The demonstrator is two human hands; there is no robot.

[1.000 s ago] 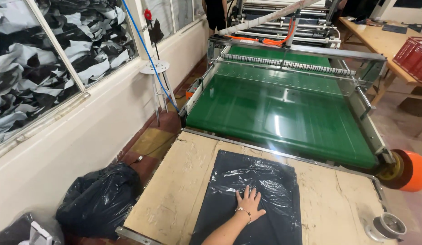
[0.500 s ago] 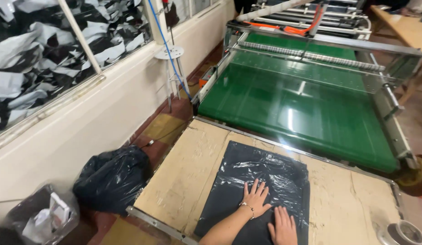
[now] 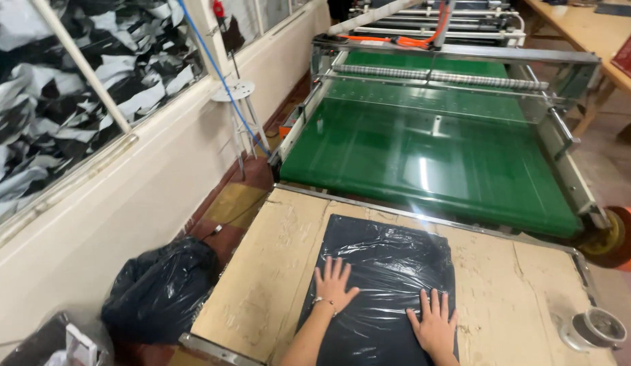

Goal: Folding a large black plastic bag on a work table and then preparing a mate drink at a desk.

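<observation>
A stack of flat black plastic bags [image 3: 390, 261] lies on a worn cardboard-topped table [image 3: 275, 271]. My left hand [image 3: 334, 285] rests flat on the stack's left part, fingers spread. My right hand [image 3: 434, 325] presses flat on its lower right part, fingers apart too. Neither hand grips anything. A thin bracelet shows on my left wrist.
Beyond the table runs a green conveyor belt [image 3: 431, 156] of a machine with rollers. A full black rubbish bag [image 3: 159, 285] sits on the floor at left. A tape roll [image 3: 593, 329] lies at the table's right edge. A low white wall [image 3: 126, 203] with windows runs along the left.
My right hand has come into view and settled flat on the bags beside the left one. My head has turned slightly, shifting the view.
</observation>
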